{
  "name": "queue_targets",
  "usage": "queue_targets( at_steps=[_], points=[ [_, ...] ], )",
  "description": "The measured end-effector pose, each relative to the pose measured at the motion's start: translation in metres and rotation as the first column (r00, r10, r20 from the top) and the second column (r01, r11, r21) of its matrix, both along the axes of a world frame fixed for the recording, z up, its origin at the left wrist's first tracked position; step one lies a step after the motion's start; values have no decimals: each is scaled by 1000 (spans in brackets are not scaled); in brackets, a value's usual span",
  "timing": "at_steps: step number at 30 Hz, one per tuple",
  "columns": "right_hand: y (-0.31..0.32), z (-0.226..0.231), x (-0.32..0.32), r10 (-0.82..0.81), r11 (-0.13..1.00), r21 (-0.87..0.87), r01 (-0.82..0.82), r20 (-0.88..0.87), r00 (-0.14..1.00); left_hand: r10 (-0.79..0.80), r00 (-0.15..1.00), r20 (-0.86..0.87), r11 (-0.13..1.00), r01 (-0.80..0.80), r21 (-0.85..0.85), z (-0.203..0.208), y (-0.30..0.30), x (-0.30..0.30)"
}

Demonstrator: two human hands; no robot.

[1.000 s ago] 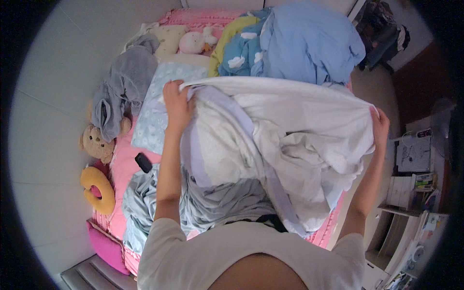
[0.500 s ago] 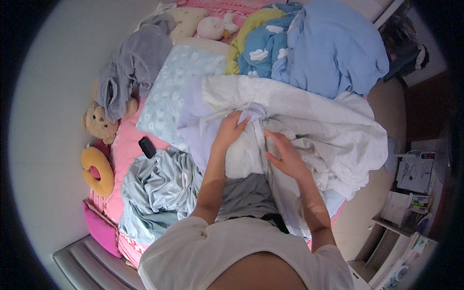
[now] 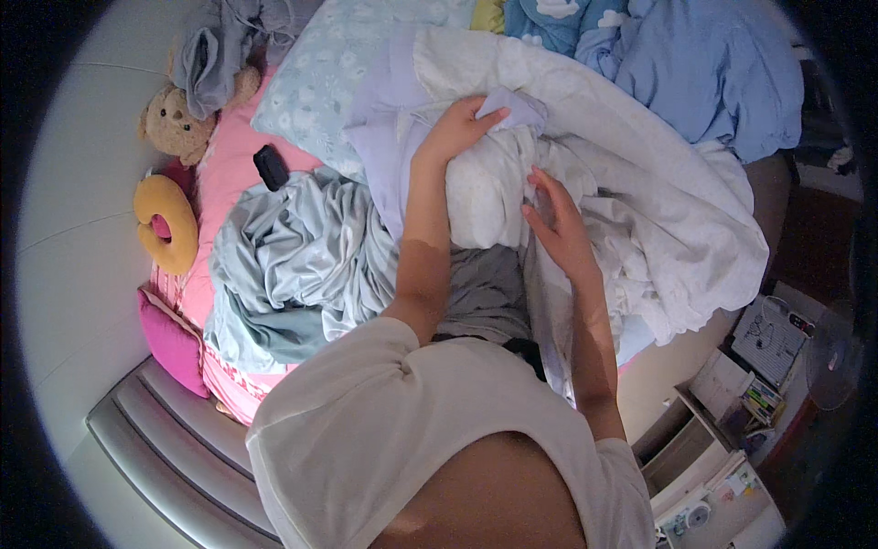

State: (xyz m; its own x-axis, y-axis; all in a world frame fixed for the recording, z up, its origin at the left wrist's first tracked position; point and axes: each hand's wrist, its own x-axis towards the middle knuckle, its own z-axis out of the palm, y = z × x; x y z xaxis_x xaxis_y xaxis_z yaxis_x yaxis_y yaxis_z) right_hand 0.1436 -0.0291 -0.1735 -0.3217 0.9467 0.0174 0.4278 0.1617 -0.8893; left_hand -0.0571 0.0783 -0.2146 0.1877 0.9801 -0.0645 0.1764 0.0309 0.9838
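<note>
A large white duvet cover [image 3: 640,201] lies bunched across the bed. My left hand [image 3: 457,128] grips a pale lilac corner of the cover [image 3: 512,108] near its top fold. My right hand [image 3: 558,224] presses flat on the bunched white fabric just below and to the right, fingers spread. A grey garment [image 3: 485,293] lies under my forearms.
A crumpled pale grey-blue sheet [image 3: 293,265] lies left of my arms, with a black phone [image 3: 271,167] on the pink bed sheet [image 3: 229,183]. A teddy bear [image 3: 174,128], yellow neck pillow [image 3: 169,224], patterned pillow [image 3: 338,82] and blue cloud blanket [image 3: 695,64] surround them. Shelves [image 3: 732,403] stand right.
My hands held the white cover spread wide and lifted; they came together at its middle, and the cover now lies bunched on the bed under them.
</note>
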Motion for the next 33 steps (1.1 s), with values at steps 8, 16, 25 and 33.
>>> queue_targets(
  at_steps=[8,16,25,33],
  points=[
    [3,-3,0,14,1000,1,-14,8,1000,-62,996,65,998,63,-7,-4,2,-3],
    [2,-1,-1,28,1000,10,-29,44,999,-72,994,82,996,67,55,-4,1,-3],
    [3,-3,3,45,998,37,-47,62,997,-194,981,2,981,194,16,-20,9,-4],
    [8,-6,-13,-294,949,74,306,-137,946,-364,927,-91,926,371,73,24,-7,9]
  ],
)
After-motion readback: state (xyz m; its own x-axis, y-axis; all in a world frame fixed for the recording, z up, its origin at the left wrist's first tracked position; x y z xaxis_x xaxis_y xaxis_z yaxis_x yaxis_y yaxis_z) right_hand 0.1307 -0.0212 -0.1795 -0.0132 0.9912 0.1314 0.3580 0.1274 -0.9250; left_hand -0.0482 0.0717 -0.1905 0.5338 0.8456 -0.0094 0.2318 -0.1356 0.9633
